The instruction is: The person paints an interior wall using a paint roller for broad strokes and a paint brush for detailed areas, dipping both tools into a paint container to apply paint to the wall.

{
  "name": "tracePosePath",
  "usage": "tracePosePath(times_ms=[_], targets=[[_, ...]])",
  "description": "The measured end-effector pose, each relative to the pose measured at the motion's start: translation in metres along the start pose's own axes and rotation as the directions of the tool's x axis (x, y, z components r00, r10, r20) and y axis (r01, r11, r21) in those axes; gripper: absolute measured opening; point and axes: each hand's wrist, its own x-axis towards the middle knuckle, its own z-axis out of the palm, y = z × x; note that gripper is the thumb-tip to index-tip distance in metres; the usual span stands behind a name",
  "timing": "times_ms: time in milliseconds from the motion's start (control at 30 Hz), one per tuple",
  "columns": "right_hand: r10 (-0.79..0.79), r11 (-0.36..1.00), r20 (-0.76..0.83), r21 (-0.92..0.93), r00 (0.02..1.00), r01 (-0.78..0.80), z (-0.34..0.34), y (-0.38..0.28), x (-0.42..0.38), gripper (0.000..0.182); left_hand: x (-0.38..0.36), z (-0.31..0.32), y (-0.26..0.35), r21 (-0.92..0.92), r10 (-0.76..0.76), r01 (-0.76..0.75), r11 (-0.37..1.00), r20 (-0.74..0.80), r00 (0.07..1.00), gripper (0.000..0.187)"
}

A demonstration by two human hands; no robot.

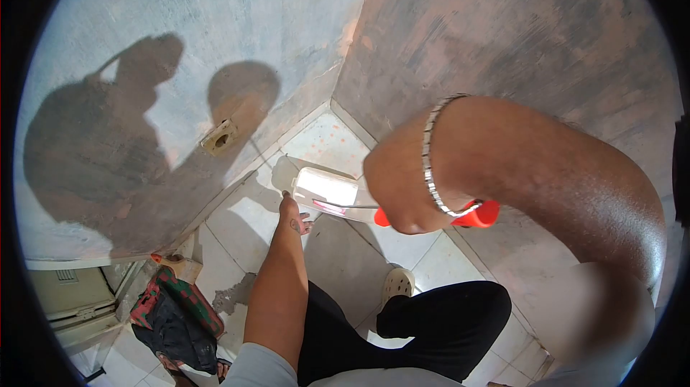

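Observation:
My right hand (402, 182), with a metal-link bracelet at the wrist, is closed around the orange handle (476, 214) of a tool. A thin metal rod (352, 206) runs left from the handle, over a pale rectangular tray (327, 187) with rounded corners and a bright, shiny surface. At the tray's left end is my left hand (295, 216), thumb along the edge and fingers curled beneath the near corner. Part of the tray's right side disappears behind my right hand. Both hands are low over the tiled floor, in front of the room corner.
Two patchy grey walls meet at the corner (334, 92). An electrical box (219, 137) sticks out from the left wall. Lower left, a dark cloth bundle (176, 322) lies by a pale metal cabinet (75, 292). My foot in a cream clog (398, 285) stands on the white tiles.

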Motion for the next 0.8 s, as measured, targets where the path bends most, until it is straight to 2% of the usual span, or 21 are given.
tracePosePath(times_ms=[133, 200, 267, 300, 333, 400, 433, 500, 533, 567, 633, 667, 700, 733, 767, 800], targets=[[-0.006, 1.0, 0.009, -0.028, 1.0, 0.006, -0.006, -0.014, -0.001, 0.02, -0.014, 0.003, 0.003, 0.002, 0.079, -0.079, 0.997, -0.04, 0.996, 0.085], [-0.013, 0.999, 0.014, -0.039, 1.0, 0.014, -0.004, -0.026, 0.001, 0.02, 0.008, 0.0, 0.004, -0.013, 0.118, -0.119, 0.993, -0.042, 0.992, 0.085], [-0.024, 0.999, 0.02, -0.046, 0.999, 0.025, -0.002, -0.006, 0.007, 0.02, 0.026, -0.003, 0.001, -0.025, 0.155, -0.156, 0.987, -0.048, 0.987, 0.085], [-0.202, 0.978, 0.054, -0.043, 0.978, 0.205, 0.0, 0.002, 0.011, 0.02, 0.031, -0.003, 0.0, 0.017, 0.192, -0.192, 0.981, -0.05, 0.98, 0.085], [-0.201, 0.978, 0.054, -0.04, 0.978, 0.203, 0.006, 0.002, 0.014, 0.02, 0.036, -0.001, 0.0, 0.06, 0.232, -0.229, 0.972, -0.046, 0.972, 0.085], [-0.086, 0.992, -0.036, 0.086, 0.996, 0.089, 0.023, -0.008, 0.014, 0.019, 0.043, 0.0, 0.0, 0.081, 0.264, -0.26, 0.962, -0.046, 0.963, 0.084], [-0.084, 0.992, -0.033, 0.087, 0.996, 0.086, 0.032, -0.014, 0.011, 0.019, 0.046, 0.0, -0.001, 0.097, 0.299, -0.294, 0.951, -0.048, 0.953, 0.083], [-0.148, 0.988, -0.171, -0.064, 0.974, 0.139, 0.045, -0.02, 0.0, 0.019, 0.035, 0.003, 0.001, 0.119, 0.328, -0.32, 0.94, -0.053, 0.943, 0.081], [-0.242, 0.969, -0.1, 0.028, 0.965, 0.246, 0.048, -0.009, 0.004, 0.019, 0.031, 0.005, 0.001, 0.142, 0.355, -0.344, 0.928, -0.06, 0.933, 0.078], [-0.237, 0.97, -0.099, 0.032, 0.966, 0.241, 0.058, -0.007, 0.005, 0.019, 0.031, 0.005, 0.003, 0.144, 0.354, -0.343, 0.928, -0.054, 0.934, 0.078], [-0.055, 0.979, -0.205, 0.179, 0.977, 0.092, 0.092, -0.013, 0.008, 0.02, 0.036, 0.002, 0.003, 0.237, 0.454, -0.437, 0.868, -0.019, 0.891, 0.07], [-0.145, 0.962, -0.291, 0.182, 0.946, 0.204, 0.116, -0.002, 0.01, 0.021, 0.024, 0.003, 0.004, 0.243, 0.449, -0.437, 0.866, 0.007, 0.894, 0.061], [-0.083, 0.97, -0.177, 0.211, 0.981, 0.12, 0.131, -0.002, 0.016, 0.022, 0.027, 0.003, 0.003, 0.241, 0.445, -0.433, 0.869, 0.007, 0.896, 0.061], [0.033, 0.933, -0.213, 0.357, 0.976, 0.046, 0.157, -0.001, 0.02, 0.027, 0.031, 0.001, 0.002, 0.322, 0.528, -0.496, 0.806, -0.013, 0.849, 0.056], [0.05, 0.922, -0.24, 0.385, 0.969, 0.048, 0.171, 0.0, 0.02, 0.028, 0.035, -0.001, 0.001, 0.401, 0.608, -0.549, 0.733, -0.026, 0.793, 0.057], [0.066, 0.908, -0.265, 0.415, 0.962, 0.052, 0.182, 0.001, 0.02, 0.029, 0.039, -0.005, 0.003, 0.441, 0.623, -0.562, 0.7, 0.01, 0.782, 0.051]])
